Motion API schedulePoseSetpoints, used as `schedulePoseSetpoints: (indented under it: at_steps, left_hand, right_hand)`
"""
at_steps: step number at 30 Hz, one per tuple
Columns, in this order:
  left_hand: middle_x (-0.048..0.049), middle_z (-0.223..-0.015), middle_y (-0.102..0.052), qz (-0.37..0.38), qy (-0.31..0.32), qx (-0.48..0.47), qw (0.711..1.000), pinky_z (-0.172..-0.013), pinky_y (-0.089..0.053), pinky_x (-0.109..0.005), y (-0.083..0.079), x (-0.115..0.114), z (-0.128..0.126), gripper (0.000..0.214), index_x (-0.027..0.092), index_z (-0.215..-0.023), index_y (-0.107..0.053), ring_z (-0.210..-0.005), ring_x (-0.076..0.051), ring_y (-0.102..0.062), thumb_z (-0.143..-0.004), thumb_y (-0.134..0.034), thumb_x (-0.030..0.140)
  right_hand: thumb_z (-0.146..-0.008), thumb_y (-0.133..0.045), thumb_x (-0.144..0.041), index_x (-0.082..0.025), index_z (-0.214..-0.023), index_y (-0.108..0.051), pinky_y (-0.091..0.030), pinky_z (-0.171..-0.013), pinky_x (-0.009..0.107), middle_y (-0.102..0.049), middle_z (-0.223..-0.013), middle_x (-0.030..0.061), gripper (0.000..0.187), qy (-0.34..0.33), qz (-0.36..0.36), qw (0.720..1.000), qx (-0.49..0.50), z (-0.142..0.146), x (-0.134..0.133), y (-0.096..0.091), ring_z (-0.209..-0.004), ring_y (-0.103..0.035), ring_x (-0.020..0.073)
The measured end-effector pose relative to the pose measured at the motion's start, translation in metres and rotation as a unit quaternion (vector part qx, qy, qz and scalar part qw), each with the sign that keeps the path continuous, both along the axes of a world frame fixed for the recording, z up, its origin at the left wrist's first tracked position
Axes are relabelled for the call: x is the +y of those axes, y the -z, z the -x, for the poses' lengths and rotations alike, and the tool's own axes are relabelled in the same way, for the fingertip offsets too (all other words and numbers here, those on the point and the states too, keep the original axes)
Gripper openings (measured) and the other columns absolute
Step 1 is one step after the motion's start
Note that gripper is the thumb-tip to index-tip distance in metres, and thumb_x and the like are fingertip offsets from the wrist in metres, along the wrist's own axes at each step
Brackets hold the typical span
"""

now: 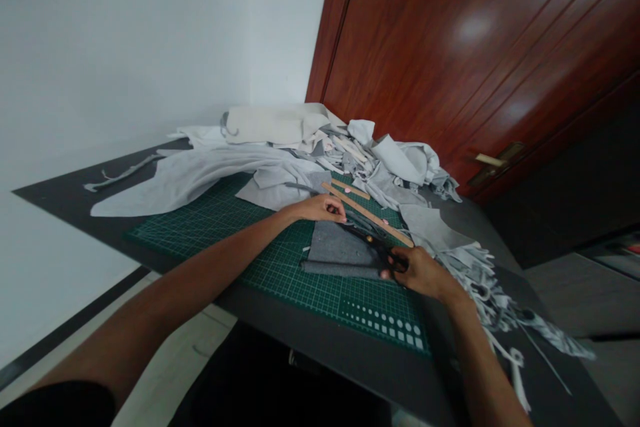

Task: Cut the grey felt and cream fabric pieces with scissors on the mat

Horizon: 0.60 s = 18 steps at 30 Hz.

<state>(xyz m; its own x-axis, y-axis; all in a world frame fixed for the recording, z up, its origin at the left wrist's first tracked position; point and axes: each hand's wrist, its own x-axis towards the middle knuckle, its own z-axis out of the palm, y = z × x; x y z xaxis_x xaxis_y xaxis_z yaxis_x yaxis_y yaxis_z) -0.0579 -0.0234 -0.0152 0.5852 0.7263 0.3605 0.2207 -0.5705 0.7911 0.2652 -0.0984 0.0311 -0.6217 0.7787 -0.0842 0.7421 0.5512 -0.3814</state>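
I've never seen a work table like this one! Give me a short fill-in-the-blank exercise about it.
The right hand holds a pair of ____ with black handles.
The grey cloth lies on a ____ cutting mat.
To the right of the table stands a reddish-brown wooden ____.

Missing words: scissors; green; door.

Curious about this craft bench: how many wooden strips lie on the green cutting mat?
2: a long strip, and a shorter one just beyond it. Others may be hidden.
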Motion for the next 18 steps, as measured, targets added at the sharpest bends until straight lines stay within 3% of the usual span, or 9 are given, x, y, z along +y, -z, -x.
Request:
schedulePoseSetpoints:
  at_steps: [8, 14, 18]
  left_hand:
    - [-0.0014, -0.08, -0.061, 0.006, -0.003, 0.003, 1.0, -0.068, -0.036, -0.025, -0.001, -0.001, 0.003, 0.021, 0.016, -0.081, -0.075, -0.072, -0.012, -0.051, -0.082, -0.074, 0.036]
    - [-0.0014, -0.081, -0.06, 0.017, -0.007, 0.009, 1.0, -0.066, -0.035, -0.025, -0.001, -0.001, 0.005, 0.03, 0.014, -0.082, -0.073, -0.07, -0.011, -0.048, -0.082, -0.073, 0.044]
    - [-0.0006, -0.082, -0.059, 0.037, 0.0, 0.026, 0.999, -0.065, -0.036, -0.024, -0.004, -0.004, 0.009, 0.04, 0.015, -0.096, -0.07, -0.071, -0.012, -0.047, -0.074, -0.081, 0.046]
  right_hand:
    - [-0.079, -0.068, -0.045, -0.019, -0.081, -0.059, -0.032, -0.053, 0.027, -0.055, -0.065, -0.0017, 0.027, 0.004, 0.011, 1.0, 0.004, 0.003, 0.006, 0.003, -0.058, -0.049, 0.0135]
    - [-0.079, -0.068, -0.044, -0.019, -0.078, -0.057, -0.029, -0.054, 0.026, -0.051, -0.062, -0.0041, 0.027, -0.032, 0.013, 0.999, 0.011, 0.0, 0.012, 0.004, -0.056, -0.045, 0.0116]
    - [-0.08, -0.068, -0.045, -0.019, -0.075, -0.057, -0.029, -0.054, 0.025, -0.052, -0.063, -0.0043, 0.029, -0.032, 0.025, 0.999, 0.021, -0.001, 0.016, 0.007, -0.057, -0.044, 0.011]
